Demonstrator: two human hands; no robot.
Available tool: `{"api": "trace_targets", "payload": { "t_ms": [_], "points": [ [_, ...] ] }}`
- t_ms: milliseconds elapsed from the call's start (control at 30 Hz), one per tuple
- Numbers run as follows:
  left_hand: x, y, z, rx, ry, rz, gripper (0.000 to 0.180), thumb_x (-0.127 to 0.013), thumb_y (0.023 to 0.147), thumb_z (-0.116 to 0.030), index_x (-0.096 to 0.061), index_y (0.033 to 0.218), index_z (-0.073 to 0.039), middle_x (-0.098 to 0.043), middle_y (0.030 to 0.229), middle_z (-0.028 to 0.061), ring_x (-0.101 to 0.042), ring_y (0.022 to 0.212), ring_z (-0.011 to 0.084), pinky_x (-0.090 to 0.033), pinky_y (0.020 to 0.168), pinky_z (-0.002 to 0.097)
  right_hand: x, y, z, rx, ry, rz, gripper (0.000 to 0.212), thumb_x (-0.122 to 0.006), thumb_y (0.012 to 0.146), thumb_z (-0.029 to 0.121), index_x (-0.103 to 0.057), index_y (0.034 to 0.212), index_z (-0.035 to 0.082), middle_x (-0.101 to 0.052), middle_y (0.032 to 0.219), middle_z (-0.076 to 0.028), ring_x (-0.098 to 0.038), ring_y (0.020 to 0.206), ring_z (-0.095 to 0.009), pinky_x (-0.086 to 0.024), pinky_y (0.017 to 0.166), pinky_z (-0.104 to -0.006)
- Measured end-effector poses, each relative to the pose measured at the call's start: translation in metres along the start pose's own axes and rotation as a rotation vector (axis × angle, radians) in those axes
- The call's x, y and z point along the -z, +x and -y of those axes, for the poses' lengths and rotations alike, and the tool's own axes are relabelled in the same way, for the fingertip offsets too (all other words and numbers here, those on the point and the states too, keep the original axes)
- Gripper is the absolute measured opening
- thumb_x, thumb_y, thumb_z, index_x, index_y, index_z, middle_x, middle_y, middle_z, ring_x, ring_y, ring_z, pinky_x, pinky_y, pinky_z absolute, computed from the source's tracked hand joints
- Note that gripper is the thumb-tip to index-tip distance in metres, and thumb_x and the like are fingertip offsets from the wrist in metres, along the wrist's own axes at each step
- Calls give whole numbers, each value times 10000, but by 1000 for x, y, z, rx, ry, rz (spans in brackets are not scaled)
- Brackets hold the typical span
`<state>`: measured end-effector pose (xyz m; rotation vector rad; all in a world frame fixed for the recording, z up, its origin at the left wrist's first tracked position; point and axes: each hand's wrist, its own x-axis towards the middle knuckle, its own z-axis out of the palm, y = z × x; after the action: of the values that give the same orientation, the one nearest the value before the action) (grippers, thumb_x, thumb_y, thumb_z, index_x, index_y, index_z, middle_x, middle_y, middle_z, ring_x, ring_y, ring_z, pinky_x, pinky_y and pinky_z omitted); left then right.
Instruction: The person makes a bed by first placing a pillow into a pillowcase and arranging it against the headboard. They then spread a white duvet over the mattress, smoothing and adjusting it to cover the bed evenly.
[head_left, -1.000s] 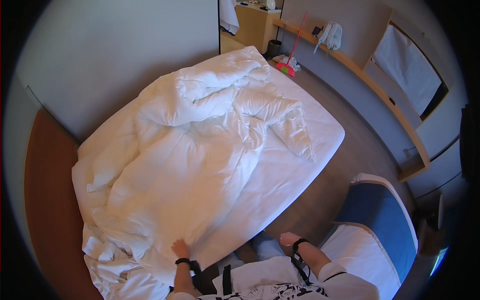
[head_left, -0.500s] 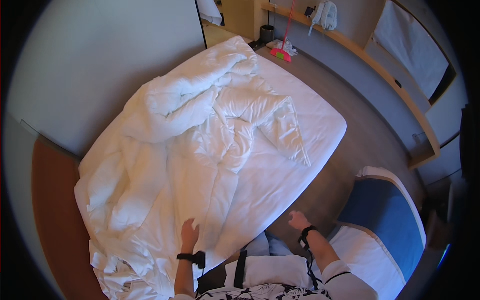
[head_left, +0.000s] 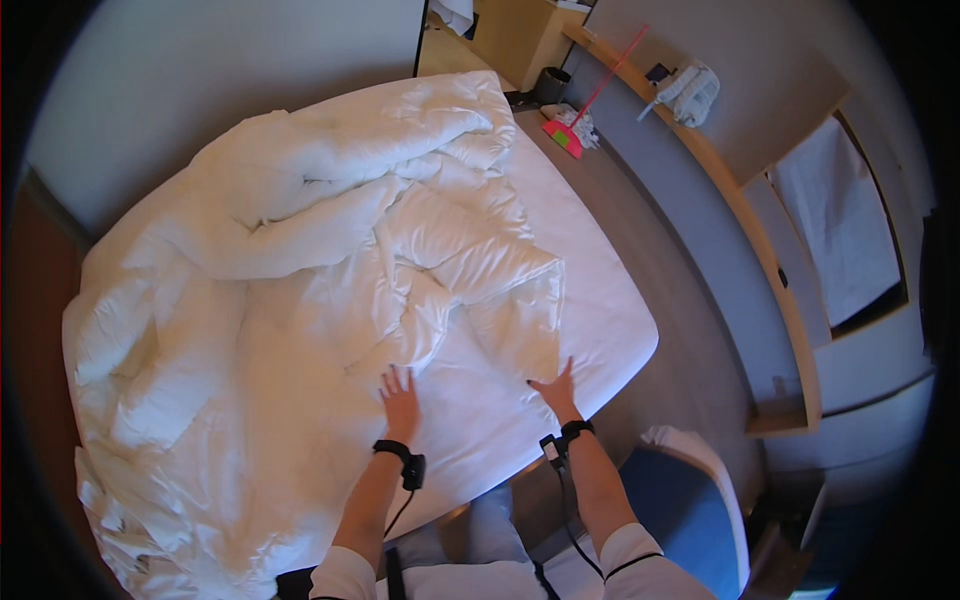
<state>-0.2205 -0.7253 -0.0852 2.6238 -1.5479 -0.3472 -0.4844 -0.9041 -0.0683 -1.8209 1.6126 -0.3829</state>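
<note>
A puffy white duvet (head_left: 300,240) lies rumpled and partly folded over the bed, its loose corner spread toward the right side. Bare white sheet (head_left: 600,300) shows on the mattress along the right and near edges. My left hand (head_left: 401,408), fingers spread, is over the near part of the bed by the duvet's edge. Thumb and fingers apart, my right hand (head_left: 557,392) reaches just short of the duvet's pointed corner. Neither hand holds anything; whether they touch the bedding I cannot tell. A black strap with a small device and cable circles each wrist.
A second bed or bench with a blue cover (head_left: 672,510) stands close on the right. Beyond the bed's far end are a red broom (head_left: 566,138) and a dark bin (head_left: 550,86). A pale backpack (head_left: 690,95) sits on the wooden wall shelf (head_left: 735,180).
Both hands have stretched forward over the bed, and their fingers have spread. The view has shifted, so the bed sits further left and the duvet's corner is nearer my hands.
</note>
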Motion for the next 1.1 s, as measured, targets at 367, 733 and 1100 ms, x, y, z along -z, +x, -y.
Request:
{"api": "trace_targets", "payload": {
  "t_ms": [367, 733, 1100],
  "points": [
    [-5, 59, -4, 328, 170, -183, 168, -515, 769, -126, -500, 929, -76, -544, 880, 93, -549, 801, 261, -468, 661, 368, 80, 97, -12, 400, -234, 431, 346, -607, 686, 228, -545, 959, 25, -591, 913, -183, -551, 870, -350, -440, 741, -424],
    [72, -78, -76, 334, 54, 192, 105, -525, 742, -91, -546, 840, -60, -585, 836, 129, -582, 818, 306, -486, 691, 368, 415, 249, 111, 998, -823, -759, 85, -483, 725, 54, -531, 794, 59, -516, 778, -116, -512, 754, -271, -413, 628, -389],
    [-35, -231, -134, 646, -578, 126, 628, -610, 702, -184, -327, 1239, -24, -444, 1144, 230, -449, 1058, 373, -390, 887, 427, 296, 138, -132, 551, -1006, -41, 110, -484, 754, 92, -527, 852, 115, -548, 830, -73, -555, 820, -264, -470, 660, -389]
  ]
}}
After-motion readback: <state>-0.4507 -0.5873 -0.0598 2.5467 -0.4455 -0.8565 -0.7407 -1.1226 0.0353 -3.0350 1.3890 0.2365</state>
